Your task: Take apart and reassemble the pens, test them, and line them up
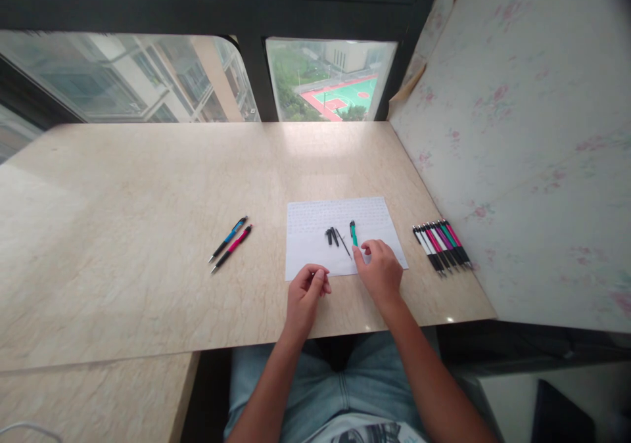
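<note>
A white sheet of paper [340,236] with faint writing lies on the beige desk [148,233]. On it are small black pen parts [332,236], a thin refill [344,242] and a green pen barrel [353,233]. My right hand [378,273] rests at the sheet's lower edge, fingers curled, thumb and forefinger touching the lower end of the green barrel. My left hand [305,293] sits at the sheet's lower left corner, its fingers curled in as a pinch; what they hold is too small to name.
A blue pen [228,238] and a red pen [232,248] lie side by side left of the sheet. Several pens [442,246] lie in a row by the flowered wall [517,134] on the right. Windows run behind the desk.
</note>
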The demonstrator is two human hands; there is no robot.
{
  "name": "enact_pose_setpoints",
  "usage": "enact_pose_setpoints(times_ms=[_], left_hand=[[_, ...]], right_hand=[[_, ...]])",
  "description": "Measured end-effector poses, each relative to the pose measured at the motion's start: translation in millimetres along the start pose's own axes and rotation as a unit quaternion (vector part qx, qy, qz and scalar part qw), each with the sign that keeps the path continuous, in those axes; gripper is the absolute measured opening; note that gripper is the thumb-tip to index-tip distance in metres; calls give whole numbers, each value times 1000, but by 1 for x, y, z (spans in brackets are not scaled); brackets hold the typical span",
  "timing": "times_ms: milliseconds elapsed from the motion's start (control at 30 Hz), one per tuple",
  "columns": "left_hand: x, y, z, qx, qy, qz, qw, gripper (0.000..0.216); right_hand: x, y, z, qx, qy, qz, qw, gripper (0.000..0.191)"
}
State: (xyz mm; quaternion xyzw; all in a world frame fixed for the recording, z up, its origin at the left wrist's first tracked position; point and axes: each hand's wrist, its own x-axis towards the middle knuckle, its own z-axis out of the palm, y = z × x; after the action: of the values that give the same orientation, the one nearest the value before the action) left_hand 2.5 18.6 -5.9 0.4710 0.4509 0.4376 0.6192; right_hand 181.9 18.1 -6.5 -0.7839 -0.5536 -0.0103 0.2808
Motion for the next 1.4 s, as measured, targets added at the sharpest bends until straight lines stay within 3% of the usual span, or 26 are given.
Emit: enact_pose_setpoints(times_ms=[267, 433, 567, 733, 900, 1133, 1400], left_hand=[[0, 0, 0, -8, -1, 1, 1000, 24], [-1, 0, 0, -19, 3, 0, 1000, 24], [0, 0, 1, -25, 9, -1, 1000, 26], [0, 6, 1, -10, 12, -1, 1000, 26], [0, 6, -1, -16, 27, -11, 999, 22], [2, -1, -2, -64, 29, -9, 997, 21], [1, 0, -1, -77, 26, -25, 996, 23]], right_hand=[[14, -11, 4, -53, -60, 42, 996, 16], [12, -6, -4, 113, -41, 41, 992, 21], [-4, -12, -15, 297, -106, 29, 949, 32], [-23, -32, -24, 359, -184, -22, 915, 31], [-15, -31, -25, 338, -204, -70, 916, 30], [26, 0, 3, 123, -114, -70, 983, 26], [37, -4, 16, 24, -134, -91, 986, 31]])
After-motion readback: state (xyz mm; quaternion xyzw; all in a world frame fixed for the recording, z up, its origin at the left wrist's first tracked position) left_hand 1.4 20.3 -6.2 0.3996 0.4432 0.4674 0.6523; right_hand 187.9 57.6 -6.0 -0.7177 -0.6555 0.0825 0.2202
